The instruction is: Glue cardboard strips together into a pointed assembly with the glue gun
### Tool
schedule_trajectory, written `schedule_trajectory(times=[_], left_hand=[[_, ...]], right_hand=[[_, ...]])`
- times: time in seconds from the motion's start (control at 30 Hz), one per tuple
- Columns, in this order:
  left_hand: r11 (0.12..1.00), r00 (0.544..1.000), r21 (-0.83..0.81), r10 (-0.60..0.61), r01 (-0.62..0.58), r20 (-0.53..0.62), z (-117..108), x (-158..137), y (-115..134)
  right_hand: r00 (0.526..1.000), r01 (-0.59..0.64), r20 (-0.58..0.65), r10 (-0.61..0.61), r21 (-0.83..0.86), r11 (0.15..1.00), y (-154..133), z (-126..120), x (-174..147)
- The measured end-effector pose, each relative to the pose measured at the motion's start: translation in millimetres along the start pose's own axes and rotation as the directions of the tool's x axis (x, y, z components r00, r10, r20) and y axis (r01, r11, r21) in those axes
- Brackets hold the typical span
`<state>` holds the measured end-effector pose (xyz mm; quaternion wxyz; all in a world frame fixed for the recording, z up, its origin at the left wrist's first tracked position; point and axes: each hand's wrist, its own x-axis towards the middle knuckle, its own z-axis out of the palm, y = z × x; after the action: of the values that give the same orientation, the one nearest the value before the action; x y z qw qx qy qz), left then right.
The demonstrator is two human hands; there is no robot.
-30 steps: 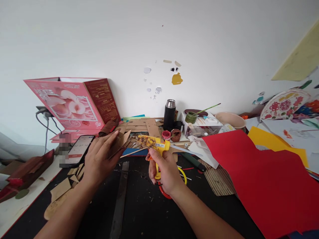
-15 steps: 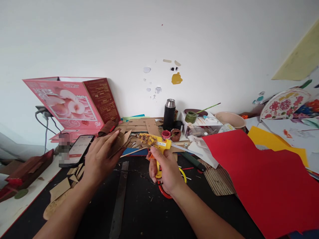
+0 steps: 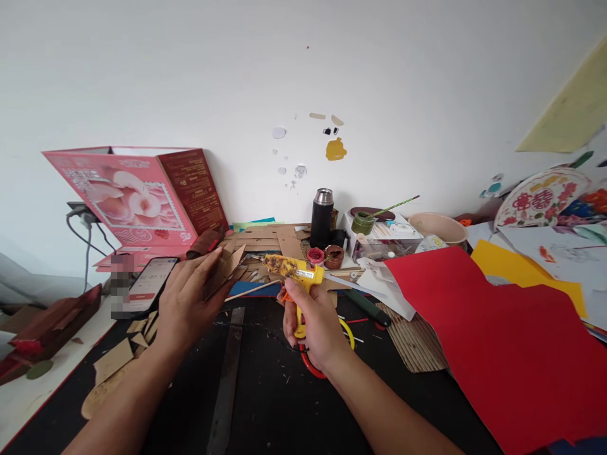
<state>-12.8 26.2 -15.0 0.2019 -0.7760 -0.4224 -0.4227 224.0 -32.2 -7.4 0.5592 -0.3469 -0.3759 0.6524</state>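
My right hand is wrapped around the grip of a yellow hot glue gun, whose body is stained brown. A translucent glue stick sticks out of its back end. The nozzle points left, close to the edge of a cardboard piece. That piece is held up in my left hand, between the thumb and the fingers; the palm side is partly hidden. A metal ruler lies on the black table between my forearms.
A phone and cardboard scraps lie at the left, below a pink box. Behind stand a black thermos and paint jars. Scissors with a red handle are under my right hand. Red paper covers the right side.
The cardboard in my left hand has shifted slightly left, and its edge now sits a little apart from the nozzle. The glue gun has hardly moved.
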Motion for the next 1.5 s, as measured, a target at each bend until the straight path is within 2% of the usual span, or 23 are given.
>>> schedule_trajectory(times=[1.33,1.5], left_hand=[[0.998,0.998,0.032,0.051,-0.051,0.023,1.8,1.4,-0.3],[0.999,0.999,0.021,0.033,-0.034,0.036,2.0,1.3,-0.3]], right_hand=[[1.000,0.010,0.025,-0.011,0.059,0.998,-0.2,-0.5,-0.2],[0.999,0.023,0.026,-0.023,0.019,1.000,-0.7,-1.0,-0.5]])
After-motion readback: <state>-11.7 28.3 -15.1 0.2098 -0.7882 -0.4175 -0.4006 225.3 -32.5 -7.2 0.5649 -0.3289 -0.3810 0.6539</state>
